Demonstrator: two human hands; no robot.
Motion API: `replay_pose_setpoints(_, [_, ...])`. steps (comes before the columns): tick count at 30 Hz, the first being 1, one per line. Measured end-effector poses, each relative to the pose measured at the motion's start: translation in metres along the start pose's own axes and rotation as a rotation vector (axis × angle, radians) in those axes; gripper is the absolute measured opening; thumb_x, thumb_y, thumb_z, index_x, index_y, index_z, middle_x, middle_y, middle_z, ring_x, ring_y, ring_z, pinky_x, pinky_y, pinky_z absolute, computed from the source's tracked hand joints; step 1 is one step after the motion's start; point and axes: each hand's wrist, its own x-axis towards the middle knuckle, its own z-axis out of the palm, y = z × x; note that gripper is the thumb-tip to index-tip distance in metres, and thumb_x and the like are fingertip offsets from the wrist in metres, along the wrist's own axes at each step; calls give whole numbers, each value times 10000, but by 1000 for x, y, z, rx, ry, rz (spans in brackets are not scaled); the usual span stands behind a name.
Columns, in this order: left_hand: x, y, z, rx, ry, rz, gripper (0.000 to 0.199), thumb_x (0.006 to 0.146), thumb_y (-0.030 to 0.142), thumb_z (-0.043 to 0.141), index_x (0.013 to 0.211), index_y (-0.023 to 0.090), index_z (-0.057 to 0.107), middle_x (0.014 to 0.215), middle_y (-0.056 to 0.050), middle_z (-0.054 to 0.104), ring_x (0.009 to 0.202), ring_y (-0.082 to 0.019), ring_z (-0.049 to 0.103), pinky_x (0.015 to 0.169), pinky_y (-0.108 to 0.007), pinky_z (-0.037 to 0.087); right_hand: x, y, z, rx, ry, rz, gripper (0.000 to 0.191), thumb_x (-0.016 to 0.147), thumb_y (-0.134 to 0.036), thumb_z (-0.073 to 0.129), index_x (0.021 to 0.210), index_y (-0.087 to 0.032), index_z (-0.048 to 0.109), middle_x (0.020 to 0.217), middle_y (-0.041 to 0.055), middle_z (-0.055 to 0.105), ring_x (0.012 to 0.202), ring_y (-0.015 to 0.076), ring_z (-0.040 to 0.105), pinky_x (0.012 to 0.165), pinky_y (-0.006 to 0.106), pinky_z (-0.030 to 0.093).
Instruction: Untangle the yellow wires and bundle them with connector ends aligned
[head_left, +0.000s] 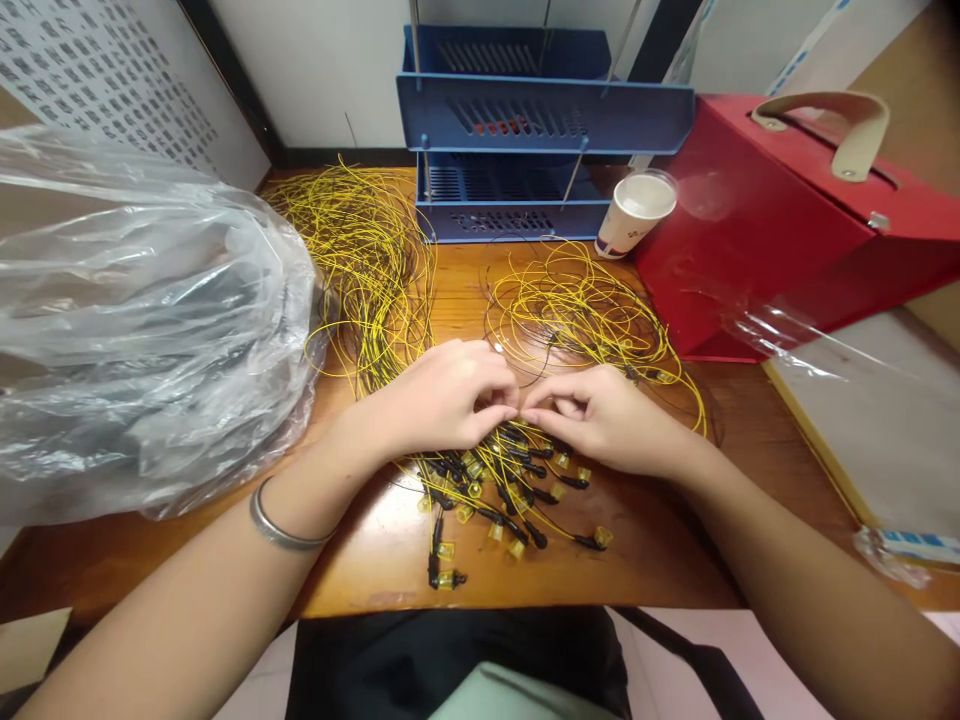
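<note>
My left hand (457, 395) and my right hand (600, 415) meet at their fingertips above the wooden table (345, 580). Both pinch with thumb and forefinger; whatever lies between the fingertips is too small to make out. Just below them lies a pile of black connectors with clear yellow pieces (517, 490), their yellow wires running up under my left hand. A long bundle of yellow and black wires (367, 260) spreads behind my left hand. Beyond my right hand rests a looser coil of yellow and black wire (585, 310).
A large clear plastic bag (165, 350) fills the left side. At the back stand a blue tiered rack (547, 120) and a paper cup (636, 215). To the right are a red box (757, 230) with a beige handle and a pale, yellow-edged panel (877, 420).
</note>
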Motion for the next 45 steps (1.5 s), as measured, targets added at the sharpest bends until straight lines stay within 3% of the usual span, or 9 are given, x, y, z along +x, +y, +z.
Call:
replay_pose_setpoints(8, [0, -4, 1, -14, 10, 15, 131, 869, 232, 596, 833, 180, 710, 807, -18, 671, 802, -172, 571, 767, -314, 416, 1, -4, -3, 38, 33, 25, 197, 890, -318, 645, 855, -167, 768, 514, -65, 412, 498, 79, 336, 525, 255, 274])
replay_pose_setpoints(15, [0, -3, 2, -21, 9, 0, 161, 882, 289, 601, 819, 174, 693, 790, -22, 656, 772, -169, 566, 741, -304, 416, -2, -2, -11, 38, -6, 24, 184, 876, -296, 645, 921, -171, 772, 520, -72, 405, 488, 76, 345, 528, 250, 280])
replay_pose_setpoints(20, [0, -3, 3, -11, 42, 11, 179, 910, 314, 597, 863, 171, 695, 824, -28, 657, 793, -173, 575, 757, -305, 423, -4, -2, -19, 1, -104, 37, 206, 852, -319, 673, 981, -198, 779, 523, -77, 377, 481, 79, 325, 506, 245, 259])
replay_pose_setpoints(31, [2, -1, 9, -15, 21, 113, 197, 941, 281, 586, 945, 161, 741, 923, -56, 681, 885, -190, 615, 829, -324, 453, -3, -2, -18, -48, -147, 63, 170, 827, -323, 709, 942, -211, 761, 534, -78, 391, 506, 92, 357, 548, 246, 309])
replay_pose_setpoints(39, [3, -1, 8, -27, 11, 115, 183, 932, 260, 593, 915, 161, 746, 913, -61, 682, 891, -193, 619, 841, -325, 465, -2, -1, -18, -20, -144, 79, 221, 887, -348, 622, 943, -193, 768, 574, -44, 502, 529, 107, 420, 558, 260, 324])
replay_pose_setpoints(45, [3, 0, 7, -40, 10, 112, 188, 937, 260, 591, 901, 160, 747, 896, -59, 683, 881, -187, 615, 837, -320, 471, -1, -2, -20, 5, -133, 39, 264, 914, -348, 581, 934, -176, 780, 715, 15, 672, 615, 136, 523, 621, 273, 370])
